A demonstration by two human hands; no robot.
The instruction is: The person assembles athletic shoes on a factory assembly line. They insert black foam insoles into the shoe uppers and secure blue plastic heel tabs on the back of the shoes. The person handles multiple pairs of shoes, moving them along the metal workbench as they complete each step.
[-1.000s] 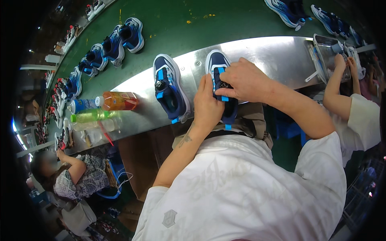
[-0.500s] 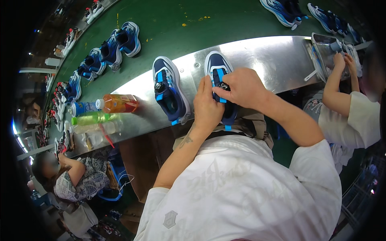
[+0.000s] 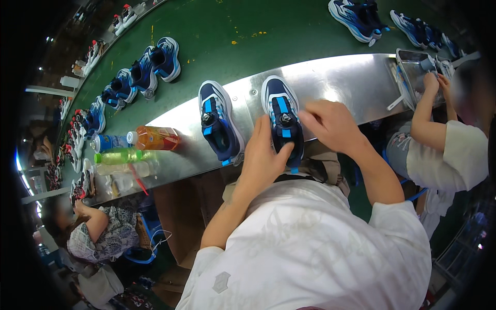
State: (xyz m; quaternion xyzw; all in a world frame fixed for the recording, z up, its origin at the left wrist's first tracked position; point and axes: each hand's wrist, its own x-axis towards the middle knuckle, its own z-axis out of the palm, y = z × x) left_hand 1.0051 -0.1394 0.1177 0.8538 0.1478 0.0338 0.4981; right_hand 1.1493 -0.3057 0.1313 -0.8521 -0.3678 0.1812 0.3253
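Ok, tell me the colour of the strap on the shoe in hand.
Bright blue strap on a navy shoe, clearest in the head view.

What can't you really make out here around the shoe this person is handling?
Head view:
- Heel end of the held blue shoe: covered by the left hand and right hand.
- Right hand's fingertips: blurred.
- Metal tray contents: too small, behind a co-worker's arm.
- Far shoes on the green belt: blurred toward the rim.

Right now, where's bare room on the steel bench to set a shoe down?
Widest bare steel lies between the held shoe and the clear tray at the co-worker's end. A thin strip separates that shoe from the second shoe. Crowded: the bottles at the person's left. Left hand and right hand flank the held shoe.
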